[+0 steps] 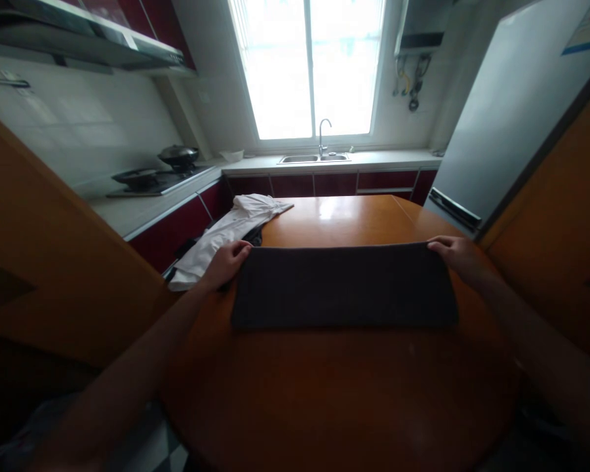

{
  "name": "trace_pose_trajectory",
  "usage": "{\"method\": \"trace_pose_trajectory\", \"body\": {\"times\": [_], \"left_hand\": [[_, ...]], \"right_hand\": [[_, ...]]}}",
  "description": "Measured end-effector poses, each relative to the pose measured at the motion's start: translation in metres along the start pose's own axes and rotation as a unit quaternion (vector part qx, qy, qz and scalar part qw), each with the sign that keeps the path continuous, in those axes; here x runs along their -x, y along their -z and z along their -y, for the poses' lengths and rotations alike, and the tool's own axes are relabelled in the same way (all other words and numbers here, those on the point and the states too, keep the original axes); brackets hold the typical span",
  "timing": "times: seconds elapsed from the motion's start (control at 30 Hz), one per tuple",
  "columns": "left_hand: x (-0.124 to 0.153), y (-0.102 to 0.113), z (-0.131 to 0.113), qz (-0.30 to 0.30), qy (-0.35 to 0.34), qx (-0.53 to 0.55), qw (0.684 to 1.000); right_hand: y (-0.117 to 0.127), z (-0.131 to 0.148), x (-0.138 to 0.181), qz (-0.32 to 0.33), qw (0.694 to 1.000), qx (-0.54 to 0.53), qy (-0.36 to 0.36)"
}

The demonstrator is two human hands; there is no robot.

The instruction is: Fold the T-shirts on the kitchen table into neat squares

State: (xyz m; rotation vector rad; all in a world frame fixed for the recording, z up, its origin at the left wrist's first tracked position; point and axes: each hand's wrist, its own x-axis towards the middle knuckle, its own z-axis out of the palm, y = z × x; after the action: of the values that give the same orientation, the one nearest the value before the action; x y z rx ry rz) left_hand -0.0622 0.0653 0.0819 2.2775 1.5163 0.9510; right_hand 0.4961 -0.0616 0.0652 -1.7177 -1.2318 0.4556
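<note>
A dark grey piece of cloth (344, 287), folded into a long flat rectangle, lies across the brown wooden table (344, 393). Its far left corner is pinched in my left hand (227, 262). At the far right corner, my right hand (455, 254) grips the same edge between thumb and fingers. The far edge runs nearly straight between both hands. What kind of garment or cloth it is cannot be made out. Just beyond my left hand, a white garment (226, 233) is heaped on the table's left edge, with dark fabric (254, 236) partly under it.
A counter with a sink (299, 158) and faucet (320, 134) runs below the window. Two pans, one a lidded wok (177, 156), sit on the stove at left. A refrigerator (511, 98) stands at right. Wooden doors (54, 249) flank both sides.
</note>
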Motion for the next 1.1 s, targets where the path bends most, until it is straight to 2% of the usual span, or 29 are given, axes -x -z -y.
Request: {"method": "trace_pose_trajectory", "body": {"times": [0.1, 0.17, 0.3, 0.47, 0.67, 0.77, 0.87, 0.93, 1.0, 1.1], "left_hand": [[-0.015, -0.029, 0.021, 0.071, 0.023, -0.022, 0.997], [-0.019, -0.04, 0.031, 0.087, 0.039, -0.035, 0.995], [-0.029, -0.038, 0.039, 0.084, 0.037, -0.042, 0.995], [-0.051, -0.032, 0.042, 0.062, 0.027, -0.055, 0.996], [-0.06, -0.063, 0.054, 0.107, 0.057, -0.09, 0.989], [-0.055, -0.071, 0.054, 0.106, 0.037, -0.132, 0.985], [-0.048, -0.071, 0.04, 0.065, 0.017, -0.201, 0.977], [-0.043, -0.075, 0.019, 0.047, -0.017, -0.219, 0.974], [-0.036, -0.087, -0.01, 0.064, -0.069, -0.194, 0.977], [-0.023, -0.119, -0.058, 0.128, -0.121, -0.158, 0.972]], "right_hand": [[-0.029, -0.021, -0.019, 0.012, 0.998, 0.005, -0.065], [-0.039, -0.035, -0.027, 0.014, 0.996, 0.0, -0.085], [-0.037, -0.049, -0.037, 0.015, 0.998, -0.012, -0.063], [-0.029, -0.044, -0.057, 0.003, 0.999, 0.005, -0.047], [-0.054, -0.063, -0.073, 0.068, 0.996, 0.021, -0.055], [-0.059, -0.075, -0.076, 0.069, 0.995, 0.068, -0.036], [-0.055, -0.069, -0.073, 0.036, 0.98, 0.195, -0.007], [-0.058, -0.052, -0.065, 0.009, 0.964, 0.261, 0.045], [-0.071, -0.03, -0.051, 0.002, 0.957, 0.274, 0.101], [-0.109, 0.001, -0.021, 0.033, 0.95, 0.271, 0.153]]}}
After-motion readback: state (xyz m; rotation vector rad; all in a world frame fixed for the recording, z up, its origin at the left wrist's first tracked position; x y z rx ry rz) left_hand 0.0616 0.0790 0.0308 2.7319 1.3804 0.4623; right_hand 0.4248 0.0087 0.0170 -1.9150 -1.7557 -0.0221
